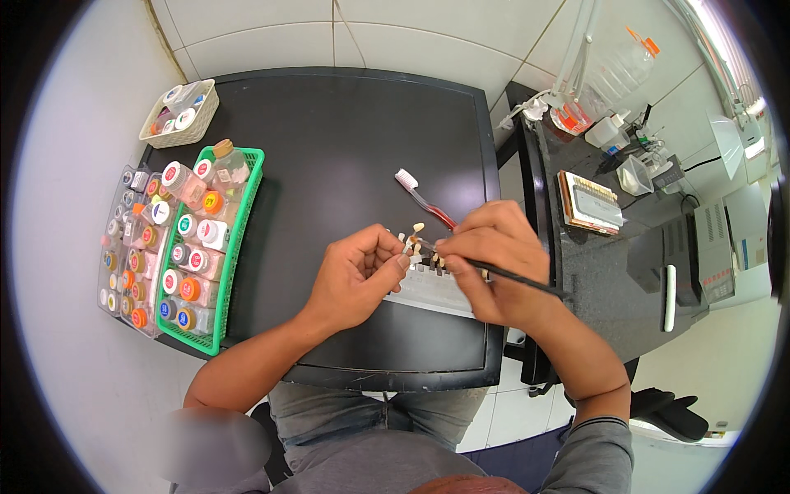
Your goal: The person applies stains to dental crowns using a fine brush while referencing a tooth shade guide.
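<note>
Over the black table my left hand (358, 267) is closed, its thumb and fingertips pinching a tooth shade tab; one cream tooth-shaped tip (419, 226) shows just beyond the fingers. My right hand (506, 255) grips a slim black-handled tool (527, 281) like a pen. Its working end points left at the pinched tab; the tip is too small to make out. Below both hands lies a pale shade guide holder (432, 290) with several tabs along its far edge, partly covered by my right hand. A toothbrush (424, 206) with a red, clear handle lies just beyond, its lower end hidden by my right hand.
At the left stands a green basket (220, 306) of capped jars, beside clear boxes of smaller jars (136, 255). A cream basket (193, 132) sits at the far left corner. On the right-hand counter are another shade guide (594, 202), a large plastic bottle (621, 70) and a grey machine (708, 247).
</note>
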A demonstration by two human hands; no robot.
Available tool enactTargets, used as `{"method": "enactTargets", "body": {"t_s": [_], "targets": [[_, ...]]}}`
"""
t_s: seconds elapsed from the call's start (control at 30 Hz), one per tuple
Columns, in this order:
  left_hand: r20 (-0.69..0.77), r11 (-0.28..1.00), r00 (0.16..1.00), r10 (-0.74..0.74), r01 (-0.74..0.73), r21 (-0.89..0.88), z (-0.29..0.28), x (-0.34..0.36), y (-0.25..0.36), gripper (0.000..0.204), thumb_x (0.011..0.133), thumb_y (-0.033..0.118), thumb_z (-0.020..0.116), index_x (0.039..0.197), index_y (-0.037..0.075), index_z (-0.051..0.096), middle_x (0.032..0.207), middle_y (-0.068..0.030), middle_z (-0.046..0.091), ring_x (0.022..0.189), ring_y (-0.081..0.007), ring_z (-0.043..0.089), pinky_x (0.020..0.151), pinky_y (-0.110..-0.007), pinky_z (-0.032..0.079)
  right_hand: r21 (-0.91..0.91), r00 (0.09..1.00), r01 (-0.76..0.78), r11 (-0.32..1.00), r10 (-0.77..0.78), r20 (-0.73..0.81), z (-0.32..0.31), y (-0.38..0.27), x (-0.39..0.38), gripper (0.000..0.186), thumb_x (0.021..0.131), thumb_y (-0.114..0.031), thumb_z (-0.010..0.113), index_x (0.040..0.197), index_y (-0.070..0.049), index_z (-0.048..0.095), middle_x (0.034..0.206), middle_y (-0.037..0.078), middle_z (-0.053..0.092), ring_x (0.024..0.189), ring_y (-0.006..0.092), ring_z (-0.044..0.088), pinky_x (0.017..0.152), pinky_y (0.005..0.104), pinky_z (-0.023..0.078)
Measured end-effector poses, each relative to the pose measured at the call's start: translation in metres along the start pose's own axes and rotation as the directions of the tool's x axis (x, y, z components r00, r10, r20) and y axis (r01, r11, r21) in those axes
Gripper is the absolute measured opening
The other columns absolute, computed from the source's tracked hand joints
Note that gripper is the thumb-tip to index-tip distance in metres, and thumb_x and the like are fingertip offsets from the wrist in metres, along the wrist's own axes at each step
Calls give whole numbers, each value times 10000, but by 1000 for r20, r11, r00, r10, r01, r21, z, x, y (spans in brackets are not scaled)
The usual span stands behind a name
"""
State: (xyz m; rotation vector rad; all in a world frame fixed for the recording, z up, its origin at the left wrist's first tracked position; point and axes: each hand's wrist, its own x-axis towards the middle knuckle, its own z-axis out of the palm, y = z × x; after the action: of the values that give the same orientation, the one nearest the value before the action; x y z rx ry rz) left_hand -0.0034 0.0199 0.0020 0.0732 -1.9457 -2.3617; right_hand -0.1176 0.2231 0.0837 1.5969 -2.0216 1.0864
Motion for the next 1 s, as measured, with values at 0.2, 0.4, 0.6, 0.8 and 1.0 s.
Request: {"method": "enactTargets", "body": {"t_s": [0.2, 0.4, 0.6, 0.8, 1.0], "targets": [[-50, 1000, 999, -13, 13, 13, 4, 0, 6, 93, 1063, 79, 694, 1020, 4, 659, 864, -12, 699, 740, -43, 659, 655, -222, 520, 28, 999, -55, 998, 55, -2, -2, 1, -4, 198, 816, 1, 849, 1000, -50, 795, 897, 61, 726, 888, 273, 671, 820, 393, 510], [-50, 1000, 999, 1, 0, 20, 3, 1, 3, 89, 1068, 74, 689, 1023, 4, 657, 873, -12, 703, 747, -44, 668, 688, -233, 571, 40, 996, -84, 996, 84, 1, -2, -1, -4, 192, 812, -3, 856, 983, -62, 790, 886, 48, 723, 896, 274, 685, 824, 400, 513], [-43, 1000, 999, 13, -12, 29, 3, 1, 2, 85, 1070, 71, 685, 1034, -2, 662, 879, -16, 708, 746, -46, 669, 699, -240, 585, 17, 997, -76, 997, 76, -12, 1, 5, -8, 212, 809, 1, 856, 1003, -60, 800, 948, 102, 709, 862, 288, 669, 801, 398, 499], [-39, 999, 999, 9, -7, 46, 0, 0, 0, 83, 1069, 73, 686, 1042, -3, 665, 889, -19, 717, 757, -49, 675, 709, -239, 581, -53, 994, -104, 993, 102, -40, 2, 8, -9, 185, 823, -25, 852, 997, -68, 805, 925, 90, 697, 859, 269, 645, 815, 394, 489], [-65, 998, 996, 58, -58, -3, 0, 1, 1, 100, 1093, 90, 669, 1140, 1, 664, 957, -41, 716, 785, -67, 678, 649, -218, 514, -16, 1000, 20, 1000, -20, -23, -2, -4, -2, 176, 805, -2, 827, 962, -65, 781, 867, 68, 694, 865, 265, 654, 818, 421, 480]]}}
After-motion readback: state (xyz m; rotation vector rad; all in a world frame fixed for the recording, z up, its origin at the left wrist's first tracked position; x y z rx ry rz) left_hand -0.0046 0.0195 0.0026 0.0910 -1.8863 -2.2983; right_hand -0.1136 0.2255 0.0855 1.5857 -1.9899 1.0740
